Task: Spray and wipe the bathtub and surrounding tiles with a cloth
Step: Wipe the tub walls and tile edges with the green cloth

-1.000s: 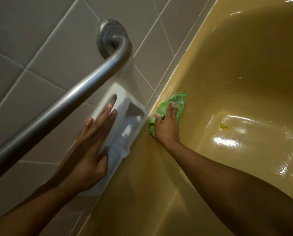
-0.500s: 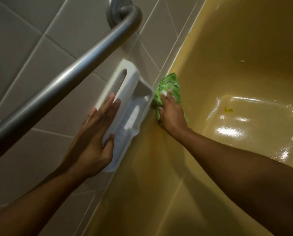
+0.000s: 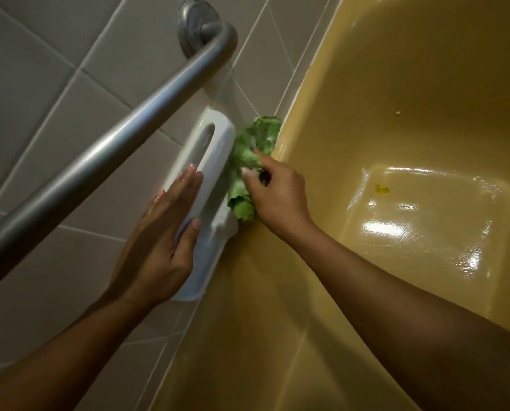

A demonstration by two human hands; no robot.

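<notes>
The green cloth [image 3: 249, 161] sits crumpled at the centre of the frame, pushed into the recess of a white soap dish [image 3: 216, 137] set into the wall, right where the wall meets the bathtub's edge. Its upper end spills out towards the tub rim and its lower end bunches under the palm. The right hand [image 3: 277, 197] holds it from the right side, fingers curled down over the fabric and pinching it against the dish; the forearm runs off to the lower right corner, across the tub.

Just left of the cloth, the left hand [image 3: 162, 241] lies flat on the dish's raised front bar, fingers straight and pressed together pointing towards the upper right, the thumb apart and lying across the lower part of the bar. It holds nothing. Its arm leaves at the lower left.

The yellow bathtub [image 3: 396, 69] fills the right half of the frame; its floor at centre right shines wet, with a small darker yellow spot [image 3: 381, 189] on it and a pale speck [image 3: 398, 113] higher on the wall. Grey-white tiles [image 3: 34, 72] cover the left side. A metal grab bar [image 3: 114, 137] crosses them diagonally from the left edge up to a round mounting plate [image 3: 193, 20] at top centre, passing above the left hand without touching it.
</notes>
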